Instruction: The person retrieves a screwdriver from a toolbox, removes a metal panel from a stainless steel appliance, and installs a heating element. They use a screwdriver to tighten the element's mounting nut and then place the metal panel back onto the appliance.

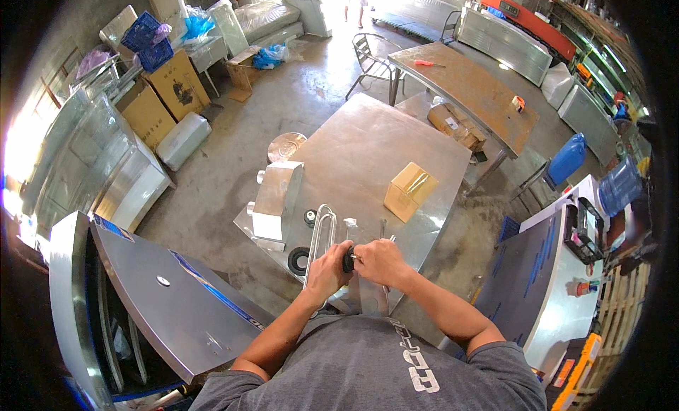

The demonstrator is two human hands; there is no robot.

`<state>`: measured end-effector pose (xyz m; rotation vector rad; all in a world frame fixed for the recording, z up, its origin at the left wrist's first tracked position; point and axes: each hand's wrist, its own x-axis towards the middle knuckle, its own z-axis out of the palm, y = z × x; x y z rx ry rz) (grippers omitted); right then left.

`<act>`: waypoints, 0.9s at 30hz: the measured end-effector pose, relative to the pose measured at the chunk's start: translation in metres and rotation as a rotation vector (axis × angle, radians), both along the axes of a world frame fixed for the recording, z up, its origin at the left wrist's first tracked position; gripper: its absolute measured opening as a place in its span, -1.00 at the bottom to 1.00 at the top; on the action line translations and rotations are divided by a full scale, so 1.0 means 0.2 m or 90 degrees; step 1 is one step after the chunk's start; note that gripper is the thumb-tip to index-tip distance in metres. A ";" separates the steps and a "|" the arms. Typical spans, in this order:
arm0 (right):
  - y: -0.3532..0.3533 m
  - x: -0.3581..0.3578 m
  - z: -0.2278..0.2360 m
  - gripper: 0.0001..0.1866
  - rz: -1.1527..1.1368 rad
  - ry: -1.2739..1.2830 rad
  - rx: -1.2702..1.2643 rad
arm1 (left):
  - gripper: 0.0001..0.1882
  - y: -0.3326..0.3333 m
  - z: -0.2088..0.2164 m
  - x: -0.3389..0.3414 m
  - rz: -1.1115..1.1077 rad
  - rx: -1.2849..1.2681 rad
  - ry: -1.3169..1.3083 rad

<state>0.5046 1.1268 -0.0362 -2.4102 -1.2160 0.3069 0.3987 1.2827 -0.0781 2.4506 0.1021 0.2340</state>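
Observation:
Close to my body, my two hands meet over the near end of the metal table. My left hand is closed around a black round part, like a knob or cap. The fingers of my right hand are pinched against its right side, where a small metal bit shows; exactly what they grip is hidden. A bent silver metal tube runs beside my left hand. A black ring and a small black round piece lie to its left.
The metal table carries a silver metal box and a cardboard box. A stainless cabinet stands at the left, a wooden-topped table at the far right. A metal chair is behind; a person is at the doorway.

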 end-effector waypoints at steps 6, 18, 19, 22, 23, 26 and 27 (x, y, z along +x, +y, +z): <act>-0.03 0.00 -0.01 -0.78 -0.092 0.093 0.085 | -0.24 -0.01 -0.01 0.01 0.018 -0.056 -0.017; -0.07 -0.02 -0.01 -0.75 -0.046 0.102 0.134 | -0.31 -0.03 -0.06 0.03 0.028 -0.098 -0.037; -0.07 -0.02 0.00 -0.74 -0.043 0.132 0.106 | -0.31 -0.03 -0.06 0.03 0.027 -0.089 -0.051; -0.06 -0.03 0.02 -0.70 -0.103 0.149 0.102 | -0.31 -0.02 -0.05 0.03 0.036 -0.111 -0.044; -0.05 -0.03 0.02 -0.70 -0.099 0.141 0.081 | -0.31 -0.01 -0.05 0.03 0.035 -0.113 -0.054; -0.05 -0.04 0.02 -0.69 -0.080 0.131 0.041 | -0.30 0.00 -0.06 0.01 0.040 -0.110 -0.022; -0.05 -0.04 0.02 -0.68 -0.069 0.139 0.041 | -0.30 0.00 -0.06 0.01 0.040 -0.110 -0.021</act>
